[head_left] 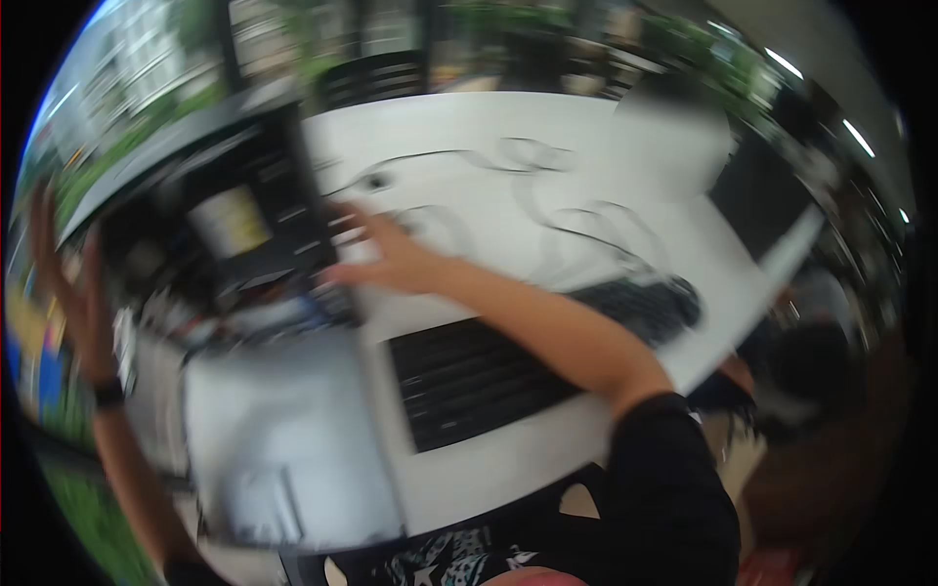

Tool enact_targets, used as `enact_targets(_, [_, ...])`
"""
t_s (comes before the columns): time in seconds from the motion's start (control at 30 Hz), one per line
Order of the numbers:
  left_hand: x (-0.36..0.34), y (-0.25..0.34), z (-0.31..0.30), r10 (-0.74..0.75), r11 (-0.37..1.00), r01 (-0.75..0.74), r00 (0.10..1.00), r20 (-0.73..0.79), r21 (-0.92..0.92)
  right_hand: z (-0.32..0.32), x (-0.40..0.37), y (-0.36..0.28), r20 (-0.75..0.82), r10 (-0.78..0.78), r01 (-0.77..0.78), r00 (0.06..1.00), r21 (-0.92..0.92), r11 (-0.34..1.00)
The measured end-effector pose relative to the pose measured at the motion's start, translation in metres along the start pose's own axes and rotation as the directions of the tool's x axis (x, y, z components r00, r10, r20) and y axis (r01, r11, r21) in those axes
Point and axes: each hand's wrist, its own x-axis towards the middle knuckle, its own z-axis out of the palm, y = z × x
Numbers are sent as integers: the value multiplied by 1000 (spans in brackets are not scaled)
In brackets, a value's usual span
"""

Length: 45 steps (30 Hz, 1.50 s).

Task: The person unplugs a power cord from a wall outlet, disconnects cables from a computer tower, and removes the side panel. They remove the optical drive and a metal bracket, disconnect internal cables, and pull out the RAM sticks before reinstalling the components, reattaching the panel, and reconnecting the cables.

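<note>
From where I'm standing, the person is attending to an open dark case (283, 215), which is sitting toward ten o'clock, with a pale panel (288, 420) lying below it at eight. A white-and-yellow label (231, 221) is showing inside. The left hand (78, 308) is hovering at nine o'clock, beside the case's outer edge, its fingers pointing up and standing apart, pinching nothing. The right hand (391, 259) is facing it from the other side, thumb and fingers spreading at the near edge; blur is hiding whether they are touching. On the white surface (440, 117), cables (586, 234) are trailing at two o'clock and a keyboard (469, 386) is resting at six. I'm judging that both hands are bracketing the case; the next move is calling for an even, steady hold.
</note>
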Motion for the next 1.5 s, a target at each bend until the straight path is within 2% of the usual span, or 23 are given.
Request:
enact_targets(0.03, [-2, -13, -5, -64, 997, 62, 996, -54, -42, 2, 3, 11, 38, -30, 25, 999, 130, 991])
enact_targets(0.07, [-6, -13, -15, -330, 905, 327, 943, 37, -274, 0, -1, 1, 25, -16, 13, 1000, 99, 995])
enact_targets(0.1, [-26, -53, -24, -222, 960, 240, 966, 133, -144, -2, -3, 5, 50, 48, -57, 998, 190, 980])
enact_targets(0.13, [-35, -55, -29, -342, 910, 373, 922, 179, -182, -6, -4, 17, 31, 0, -5, 1000, 146, 989])
enact_targets(0.2, [-57, -27, -55, -274, 905, 369, 885, 376, -210, -20, -7, 1, 125, 67, -69, 990, 11, 998])
enact_targets(0.23, [-49, 15, -85, -307, 916, 396, 795, 523, -66, -20, -9, -3, 83, 11, -8, 997, -30, 1000])
enact_targets(0.27, [-75, 7, -101, -250, 920, 363, 836, 489, -150, -18, -15, -29, 35, 105, -101, 994, -87, 991])
enact_targets(0.33, [-116, 7, -131, -181, 904, 341, 851, 493, -257, -26, -35, -55, -24, -13, 3, 1000, -409, 912])
enact_targets(0.37, [-125, 20, -154, -175, 890, 362, 834, 523, -279, -25, -47, -77, -27, -49, 31, 998, -449, 893])
enact_targets(0.47, [-147, 45, -215, -169, 888, 447, 534, 828, -107, -33, -93, -124, 142, -121, 184, 982, -627, 757])
enact_targets(0.5, [-156, 57, -226, -195, 876, 481, 411, 890, -31, -33, -105, -133, 318, -131, 303, 939, -582, 754])
enact_targets(0.53, [-166, 64, -233, -198, 870, 491, 415, 888, -35, -28, -111, -141, 487, -130, 403, 864, -515, 756])
enact_targets(0.6, [-183, 76, -243, -261, 867, 489, 272, 926, 101, 2, -113, -150, 685, -194, 571, 703, -380, 728])
enact_targets(0.73, [-196, 81, -243, -301, 840, 531, 296, 907, 106, 44, -103, -151, 803, -239, 739, 545, -327, 588])
enact_targets(0.9, [-206, 57, -230, -227, 857, 515, 413, 882, -20, 94, -24, -145, 471, -367, 590, 802, -531, 608])
enact_targets(0.97, [-213, 48, -214, -547, 528, 835, 476, 689, -158, 119, 12, -147, 426, -383, 572, 820, -621, 535])
enact_targets(1.03, [-208, 15, -183, -509, 515, 812, 548, 664, -275, 140, 41, -139, 384, -432, 570, 817, -654, 497])
enact_targets(1.1, [-204, -19, -127, -523, 648, 674, 732, 436, -355, 154, 58, -128, 365, -413, 520, 834, -772, 365])
enact_targets(1.17, [-164, -43, -96, -496, 276, 902, 431, 754, -333, 161, 65, -124, 386, -380, 513, 841, -793, 329])
enact_targets(1.27, [-139, -67, -42, -472, 267, 842, 538, 698, -469, 172, 74, -126, 347, -394, 483, 851, -812, 327])
enact_targets(1.33, [-130, -84, 1, -172, -13, 766, 632, 756, -643, 179, 78, -126, 287, -433, 452, 854, -821, 348])
enact_targets(1.43, [-128, -81, 26, -98, -100, 718, 682, 725, -689, 190, 88, -120, 257, -492, 458, 832, -818, 347])
enact_targets(1.5, [-131, -82, 29, -138, -50, 756, 642, 754, -653, 192, 92, -109, 259, -577, 492, 775, -820, 293])
